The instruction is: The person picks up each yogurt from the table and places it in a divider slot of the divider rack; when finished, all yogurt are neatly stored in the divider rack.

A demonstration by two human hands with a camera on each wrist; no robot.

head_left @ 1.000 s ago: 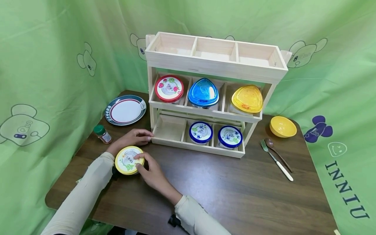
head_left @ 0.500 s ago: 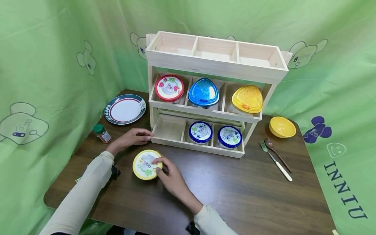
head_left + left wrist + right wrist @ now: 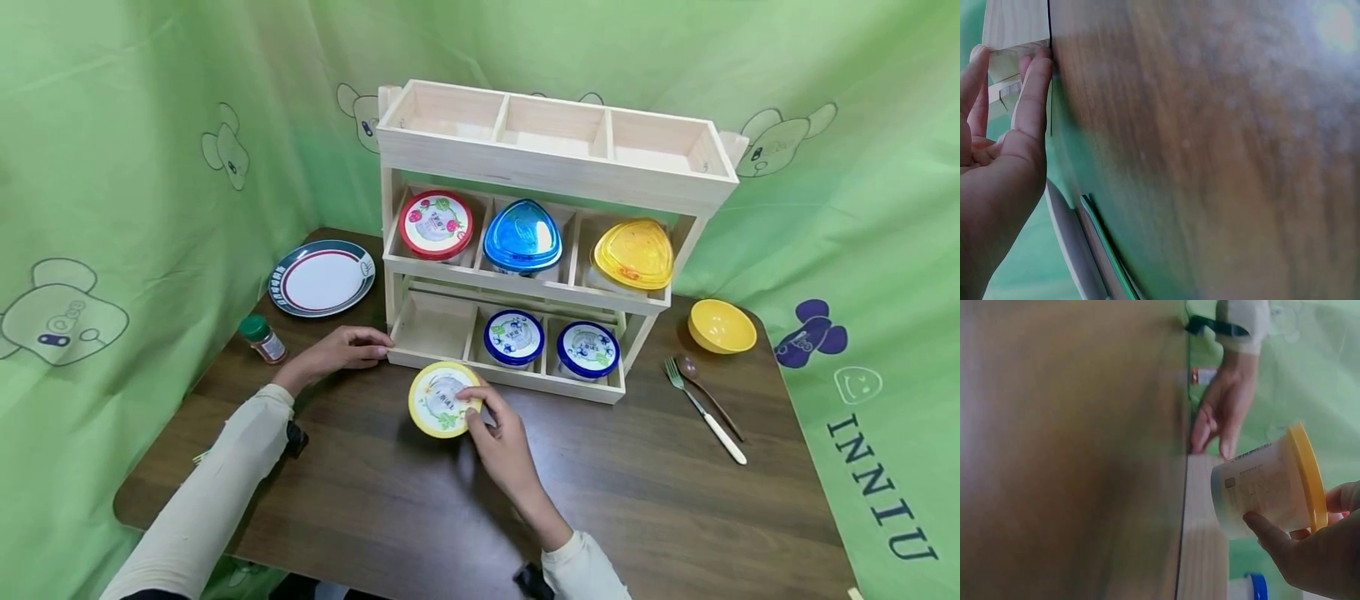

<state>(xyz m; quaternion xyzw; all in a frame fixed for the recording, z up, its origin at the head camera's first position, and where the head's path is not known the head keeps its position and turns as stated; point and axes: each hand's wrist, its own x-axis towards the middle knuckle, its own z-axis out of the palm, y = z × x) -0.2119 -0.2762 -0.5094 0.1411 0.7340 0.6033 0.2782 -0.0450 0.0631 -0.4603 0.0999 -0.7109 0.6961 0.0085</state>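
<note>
My right hand point(image 3: 506, 442) holds a white tub with a yellow lid point(image 3: 437, 402), fingers and thumb around its lid and side. It is off the table, in front of the rack's lower tier, and appears tipped sideways in the right wrist view, where its pale wall point(image 3: 1260, 487) shows. My left hand point(image 3: 341, 354) touches the lower left corner of the wooden rack point(image 3: 551, 171) with its fingers fairly straight. Two blue-lidded tubs point(image 3: 513, 338) stand in the lower tier's middle and right compartments; its left compartment point(image 3: 435, 329) shows bare wood.
The middle tier bears a red-lidded tub point(image 3: 437, 224), a blue-lidded container point(image 3: 522, 237) and a yellow-lidded container point(image 3: 633, 254). A plate point(image 3: 322, 279) and a green-capped jar point(image 3: 262, 339) lie left; a yellow bowl point(image 3: 722, 327), a fork point(image 3: 705, 411) and a spoon point(image 3: 712, 398) lie right.
The right hand has carried the yellow-lidded tub rightward, from beside the left forearm to in front of the rack, and raised it slightly. The left hand has stayed at the rack's corner.
</note>
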